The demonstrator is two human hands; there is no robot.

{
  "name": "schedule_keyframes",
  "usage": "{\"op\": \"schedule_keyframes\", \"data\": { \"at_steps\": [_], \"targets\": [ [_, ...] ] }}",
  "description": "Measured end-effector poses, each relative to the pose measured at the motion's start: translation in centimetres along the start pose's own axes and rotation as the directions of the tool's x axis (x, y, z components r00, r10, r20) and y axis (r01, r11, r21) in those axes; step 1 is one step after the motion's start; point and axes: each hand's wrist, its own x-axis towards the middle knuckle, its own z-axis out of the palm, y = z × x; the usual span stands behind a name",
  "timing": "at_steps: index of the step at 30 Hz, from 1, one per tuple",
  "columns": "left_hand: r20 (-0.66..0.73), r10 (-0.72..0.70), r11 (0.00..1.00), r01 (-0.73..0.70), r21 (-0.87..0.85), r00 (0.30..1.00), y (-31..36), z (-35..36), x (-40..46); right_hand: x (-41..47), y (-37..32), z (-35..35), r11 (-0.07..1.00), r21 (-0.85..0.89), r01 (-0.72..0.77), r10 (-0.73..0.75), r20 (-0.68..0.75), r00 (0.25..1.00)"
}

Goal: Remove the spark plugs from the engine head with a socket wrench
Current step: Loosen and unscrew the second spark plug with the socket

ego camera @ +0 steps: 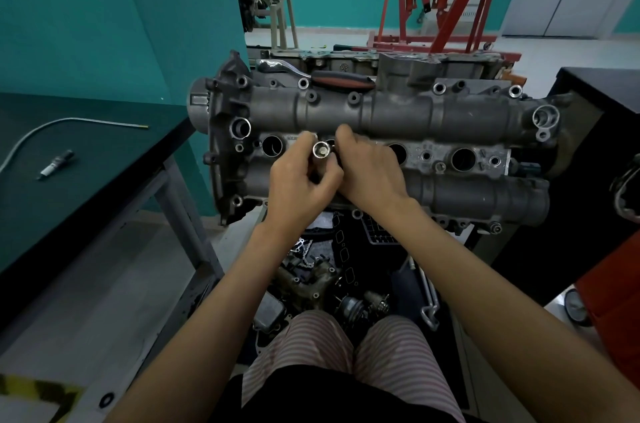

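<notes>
Left hand [300, 180] fingers clamped on socket [321, 149]; right hand [370, 169] pinching beside it, grasp unclear. Risk: plug drops into well [272, 146].

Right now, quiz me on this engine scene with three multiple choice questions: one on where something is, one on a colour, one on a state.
1. Where does the loose spark plug lie?
A. on the green table
B. on the floor
C. in a well

2. What colour is the ratchet handle lying on the engine head?
A. blue
B. red and black
C. yellow

3. What does the left hand hold?
A. nothing
B. a hammer
C. a socket

Answers: 1 A, the plug rests on the tabletop; 2 B, red grip with black; 3 C, fingers wrap the shiny socket.
</notes>
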Motion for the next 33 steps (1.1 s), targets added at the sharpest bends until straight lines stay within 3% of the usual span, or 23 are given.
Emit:
{"op": "schedule_keyframes", "data": {
  "at_steps": [3,11,17,26,33],
  "targets": [
    [0.0,-0.014,0.999,0.014,-0.035,1.0,0.11,-0.01,0.03,-0.12,-0.14,-0.05,0.999,0.035,0.005,-0.004,-0.025,1.0],
    [0.018,0.018,0.999,-0.019,0.043,1.0,0.26,0.01,0.15,0.07,0.34,0.52,0.996,-0.093,0.007,-0.006,0.016,1.0],
    [0.008,0.009,1.0,-0.009,0.015,1.0,0.24,0.0,0.03,0.04,0.1,0.02,1.0,0.014,-0.018,0.018,-0.005,1.0],
    [0.02,0.017,0.998,-0.018,0.056,1.0,0.13,0.06,0.08,0.09,0.25,0.43,0.996,-0.083,-0.012,0.014,0.023,1.0],
    [0.013,0.028,1.0,-0.028,0.006,1.0,0.12,0.04,0.13,-0.01,0.13,-0.16,0.999,0.017,-0.038,0.038,0.025,0.999]
  ]
}}
